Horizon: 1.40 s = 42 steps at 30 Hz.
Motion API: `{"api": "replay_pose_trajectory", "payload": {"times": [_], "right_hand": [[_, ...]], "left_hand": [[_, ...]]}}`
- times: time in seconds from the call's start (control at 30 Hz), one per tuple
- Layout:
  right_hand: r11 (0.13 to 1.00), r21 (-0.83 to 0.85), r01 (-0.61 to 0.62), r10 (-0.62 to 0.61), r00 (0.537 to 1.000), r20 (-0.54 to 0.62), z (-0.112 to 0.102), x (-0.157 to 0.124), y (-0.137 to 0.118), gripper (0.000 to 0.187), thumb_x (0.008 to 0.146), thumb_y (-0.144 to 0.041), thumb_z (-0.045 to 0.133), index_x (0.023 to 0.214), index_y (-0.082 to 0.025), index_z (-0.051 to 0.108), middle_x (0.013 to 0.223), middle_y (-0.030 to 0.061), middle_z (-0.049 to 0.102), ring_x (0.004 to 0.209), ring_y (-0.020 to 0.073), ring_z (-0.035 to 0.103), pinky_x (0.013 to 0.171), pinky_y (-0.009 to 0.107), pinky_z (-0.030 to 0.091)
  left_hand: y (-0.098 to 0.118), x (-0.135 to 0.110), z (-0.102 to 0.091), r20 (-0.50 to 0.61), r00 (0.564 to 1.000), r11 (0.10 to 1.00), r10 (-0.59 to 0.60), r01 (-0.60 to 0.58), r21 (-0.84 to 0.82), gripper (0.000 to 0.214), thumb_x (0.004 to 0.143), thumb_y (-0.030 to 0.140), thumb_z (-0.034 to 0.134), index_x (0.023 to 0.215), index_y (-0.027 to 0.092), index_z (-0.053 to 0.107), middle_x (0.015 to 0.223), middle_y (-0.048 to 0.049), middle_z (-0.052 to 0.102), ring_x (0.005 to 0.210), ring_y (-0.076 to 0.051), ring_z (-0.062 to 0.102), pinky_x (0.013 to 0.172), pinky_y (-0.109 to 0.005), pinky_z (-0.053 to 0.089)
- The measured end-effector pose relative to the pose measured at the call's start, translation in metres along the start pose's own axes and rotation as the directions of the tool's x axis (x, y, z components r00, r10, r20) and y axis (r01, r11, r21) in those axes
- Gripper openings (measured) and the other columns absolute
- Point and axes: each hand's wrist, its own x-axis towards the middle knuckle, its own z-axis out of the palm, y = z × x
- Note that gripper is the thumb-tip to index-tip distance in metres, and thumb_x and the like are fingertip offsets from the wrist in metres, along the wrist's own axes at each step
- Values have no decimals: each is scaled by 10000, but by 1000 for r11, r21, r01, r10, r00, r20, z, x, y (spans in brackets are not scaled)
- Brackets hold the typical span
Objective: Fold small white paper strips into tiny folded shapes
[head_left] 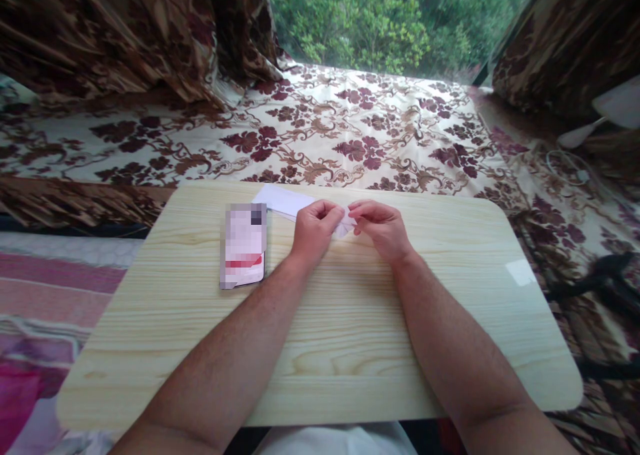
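Both hands are held close together above the far middle of the table. My left hand [314, 227] is closed in a pinch on a small piece of white paper [344, 227], which shows creases below the fingertips. My right hand [384, 229] is curled, thumb and fingers drawn together at the right edge of that paper. What the right fingertips hold is too small to make out. Behind my left hand lies a flat white paper strip [285, 200]. To the left rests a phone-shaped object [243, 238], pale pink with a red band and partly blurred out.
The light wood-grain table [345, 335] has rounded corners. A small white square patch [521, 273] shows near its right edge. Beyond is a ledge with flowered cloth [360, 125], with a white cable [565, 168] at right. Patterned curtains [150, 35] flank the window.
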Motion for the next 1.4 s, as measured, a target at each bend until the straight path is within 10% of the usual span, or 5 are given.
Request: {"api": "replay_pose_trajectory", "payload": {"times": [1.4], "right_hand": [[994, -89, -67, 56, 991, -118, -3, 3, 2, 112, 698, -283, 741, 721, -186, 687, 672, -10, 667, 603, 116, 580, 580, 248, 466]], "left_hand": [[1, -2, 4, 128, 992, 1000, 21, -19, -18, 268, 690, 250, 736, 934, 148, 689, 704, -2, 673, 613, -114, 610, 583, -223, 490]]}}
